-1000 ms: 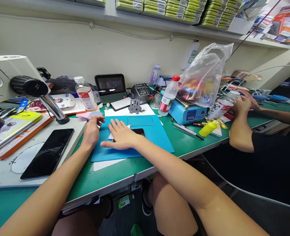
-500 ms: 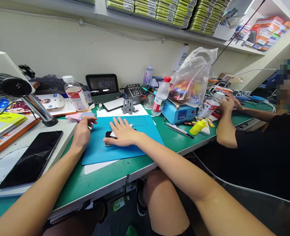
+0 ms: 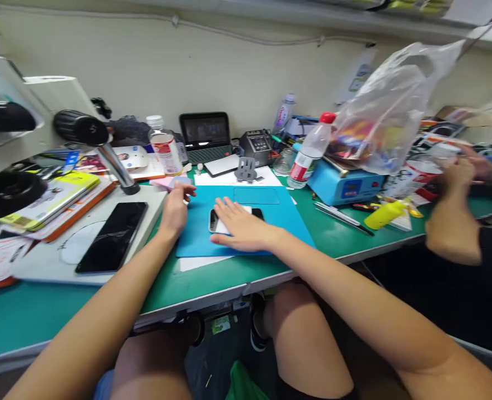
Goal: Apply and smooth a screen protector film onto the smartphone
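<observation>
My right hand (image 3: 240, 225) lies flat with fingers stretched out over a white wipe or cloth (image 3: 221, 227), pressing it on a dark phone (image 3: 257, 214). Most of the phone's face is hidden under the hand. Beneath the phone is a blue mat (image 3: 196, 244) on the green table. At the mat's left edge rests my left hand (image 3: 176, 210), its fingers loosely bent and apart, with nothing visible in them. Just behind it lies a small pink and pale blue piece (image 3: 166, 182), partly covered by the fingers.
On the left, a large black phone (image 3: 113, 236) lies on a pale board (image 3: 152, 205) beside a lamp-like stand (image 3: 119, 166). Bottles, including a red-capped one (image 3: 308, 155), stand behind. To the right are a blue device (image 3: 333, 183), a yellow bottle (image 3: 385, 214) and a co-worker's arm (image 3: 454, 216).
The camera has turned left and tilted down, so the scene sits further right. My right hand stays flat on the wipe over the phone; my left hand remains by the mat's edge.
</observation>
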The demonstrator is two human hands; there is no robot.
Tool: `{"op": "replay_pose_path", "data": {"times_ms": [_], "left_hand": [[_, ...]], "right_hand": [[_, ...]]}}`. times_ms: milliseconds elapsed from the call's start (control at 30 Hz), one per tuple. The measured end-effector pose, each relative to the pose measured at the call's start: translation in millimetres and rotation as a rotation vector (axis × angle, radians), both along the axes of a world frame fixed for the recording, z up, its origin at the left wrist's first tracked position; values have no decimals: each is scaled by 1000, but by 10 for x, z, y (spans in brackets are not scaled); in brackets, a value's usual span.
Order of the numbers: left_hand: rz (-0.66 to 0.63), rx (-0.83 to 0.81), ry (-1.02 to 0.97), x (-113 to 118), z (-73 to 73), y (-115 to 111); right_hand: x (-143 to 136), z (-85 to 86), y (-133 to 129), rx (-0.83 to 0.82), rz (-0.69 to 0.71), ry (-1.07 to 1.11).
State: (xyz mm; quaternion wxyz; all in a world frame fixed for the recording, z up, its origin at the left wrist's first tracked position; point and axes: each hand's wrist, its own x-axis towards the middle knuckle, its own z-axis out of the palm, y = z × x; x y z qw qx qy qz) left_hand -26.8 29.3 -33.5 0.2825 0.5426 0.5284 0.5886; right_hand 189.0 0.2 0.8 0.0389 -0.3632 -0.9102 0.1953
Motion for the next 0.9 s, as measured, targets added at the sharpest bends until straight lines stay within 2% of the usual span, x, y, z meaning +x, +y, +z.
{"op": "replay_pose_path", "data": {"times_ms": [133, 233, 300, 433, 567, 667, 767, 900], "left_hand": [[7, 6, 33, -10, 13, 32], [-3, 19, 35, 2, 41, 19], [-9, 26, 34, 8, 52, 3], [-14, 25, 35, -3, 37, -2], [-25, 31, 50, -18, 20, 8], [-28, 35, 51, -17, 34, 0], [-17, 34, 56, -9, 62, -15], [-4, 32, 48, 4, 84, -15]], "right_hand": [[-284, 10, 251, 9, -59, -50], [-546, 10, 209, 27, -37, -19], [-618, -6, 98, 42, 4, 25], [-404, -44, -96, 42, 80, 49], [19, -31, -103, 23, 13, 0], [211, -5, -3, 20, -50, -55], [218, 8, 160, 20, -123, -100], [-63, 34, 316, -10, -173, -108]]}}
